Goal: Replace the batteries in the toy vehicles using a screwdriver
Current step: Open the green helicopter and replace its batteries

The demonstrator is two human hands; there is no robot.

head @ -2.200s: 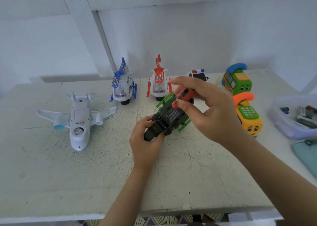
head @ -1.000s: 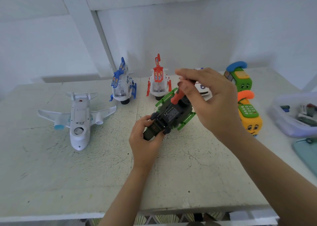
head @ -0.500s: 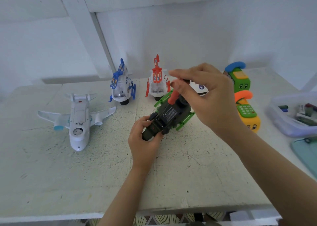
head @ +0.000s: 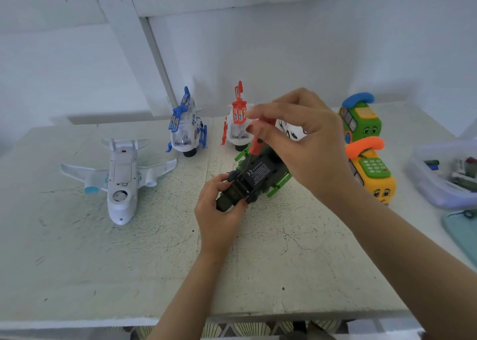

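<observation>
A dark green toy vehicle [head: 258, 177] lies upside down at the middle of the table, its black battery cover facing up. My left hand [head: 219, 208] grips its near end. My right hand [head: 304, 143] pinches the red handle of a screwdriver [head: 258, 143] between fingers and thumb. The screwdriver stands nearly upright, its tip down on the far edge of the battery cover. The tip itself is too small to make out.
A white toy plane [head: 120, 179] lies upside down at the left. Blue [head: 185, 130] and red [head: 237, 125] toy helicopters stand at the back. A white toy car [head: 291, 130] sits behind my right hand. Green [head: 361, 120] and yellow [head: 374, 174] phone buses stand right, beside a clear plastic box [head: 444, 174].
My right hand has raised the screwdriver from lying slanted to nearly upright over the battery cover. My left hand keeps its hold on the green vehicle.
</observation>
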